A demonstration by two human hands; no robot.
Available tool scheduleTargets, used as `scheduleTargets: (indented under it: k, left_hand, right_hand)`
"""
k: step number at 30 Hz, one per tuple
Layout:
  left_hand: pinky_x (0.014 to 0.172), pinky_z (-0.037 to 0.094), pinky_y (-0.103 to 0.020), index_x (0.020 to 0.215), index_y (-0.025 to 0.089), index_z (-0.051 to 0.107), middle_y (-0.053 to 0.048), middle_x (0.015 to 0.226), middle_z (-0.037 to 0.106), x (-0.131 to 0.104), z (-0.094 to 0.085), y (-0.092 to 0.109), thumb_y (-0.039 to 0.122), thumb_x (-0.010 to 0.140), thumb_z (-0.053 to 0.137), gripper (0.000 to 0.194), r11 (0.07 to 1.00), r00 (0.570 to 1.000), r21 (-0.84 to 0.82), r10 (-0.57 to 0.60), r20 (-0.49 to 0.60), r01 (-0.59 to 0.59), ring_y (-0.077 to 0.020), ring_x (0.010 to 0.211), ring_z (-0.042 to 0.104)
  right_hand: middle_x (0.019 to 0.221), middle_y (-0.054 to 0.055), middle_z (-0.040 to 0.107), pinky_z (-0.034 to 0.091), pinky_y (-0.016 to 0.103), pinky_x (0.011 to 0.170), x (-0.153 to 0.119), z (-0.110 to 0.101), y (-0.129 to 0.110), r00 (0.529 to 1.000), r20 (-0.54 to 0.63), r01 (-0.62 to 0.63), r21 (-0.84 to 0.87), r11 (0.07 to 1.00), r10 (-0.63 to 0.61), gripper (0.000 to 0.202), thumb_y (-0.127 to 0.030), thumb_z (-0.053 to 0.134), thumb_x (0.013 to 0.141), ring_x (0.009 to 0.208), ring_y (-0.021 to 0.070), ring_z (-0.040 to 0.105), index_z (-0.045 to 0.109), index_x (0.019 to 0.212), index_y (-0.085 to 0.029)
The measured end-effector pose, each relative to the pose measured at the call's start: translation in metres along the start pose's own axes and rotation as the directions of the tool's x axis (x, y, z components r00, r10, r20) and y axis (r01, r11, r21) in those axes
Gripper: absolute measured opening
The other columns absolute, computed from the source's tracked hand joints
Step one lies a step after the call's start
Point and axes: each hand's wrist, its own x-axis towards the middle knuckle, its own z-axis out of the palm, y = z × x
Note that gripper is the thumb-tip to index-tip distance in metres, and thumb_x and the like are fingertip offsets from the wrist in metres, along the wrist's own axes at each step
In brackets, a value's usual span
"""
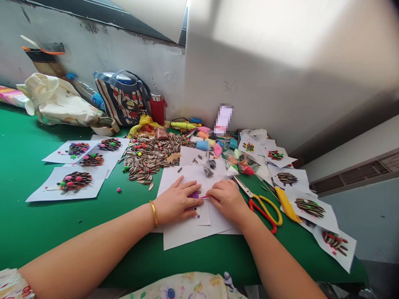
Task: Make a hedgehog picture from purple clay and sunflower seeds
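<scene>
My left hand (181,198), with a gold bangle at the wrist, lies with fingers spread over a small white paper card (204,216). Partly under its fingers shows a patch of purple clay (194,194), with small dark and purple dots lower down on the card. The fingers of my right hand (227,198) are pinched on a thin pink strip (204,197), whose tip points at the purple patch; whether it is clay or a tool I cannot tell. Larger white sheets (183,238) lie beneath the card.
Beside my right hand lie scissors (262,203) with red and yellow handles and a yellow serrated tool (286,205). A sunflower seed pile (149,160) and bagged coloured clay (241,160) are beyond. Seed-decorated cards (75,182) flank both sides; bags (124,99) stand at the wall.
</scene>
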Motion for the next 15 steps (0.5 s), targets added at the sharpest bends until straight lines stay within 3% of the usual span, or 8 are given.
scheduleTargets:
  k: [6,15]
  left_hand:
    - [0.114,0.017,-0.064,0.128,0.036,0.061,-0.010,0.150,0.043,-0.0007,0.0009,-0.0010,0.049,0.091,0.055,0.039,1.000,1.000,-0.018,0.003,-0.013,-0.004,-0.0339,0.140,0.035]
    - [0.114,0.020,-0.063,0.130,0.034,0.059,-0.011,0.146,0.046,0.0002,-0.0024,-0.0037,0.047,0.090,0.058,0.042,1.000,0.998,-0.011,-0.013,-0.055,0.013,-0.0339,0.135,0.041]
  right_hand:
    - [0.085,0.002,0.068,0.029,0.035,0.085,-0.0014,0.0018,0.0022,1.000,0.009,0.013,0.007,1.000,-0.013,0.012,-0.020,0.061,0.091,0.087,0.0177,0.056,0.072,0.088,-0.024]
    - [0.090,0.004,0.066,0.030,0.033,0.083,0.0025,0.0095,0.0073,0.983,-0.140,-0.124,-0.016,0.992,0.120,0.015,-0.021,0.057,0.093,0.088,0.0180,0.055,0.072,0.094,-0.024]
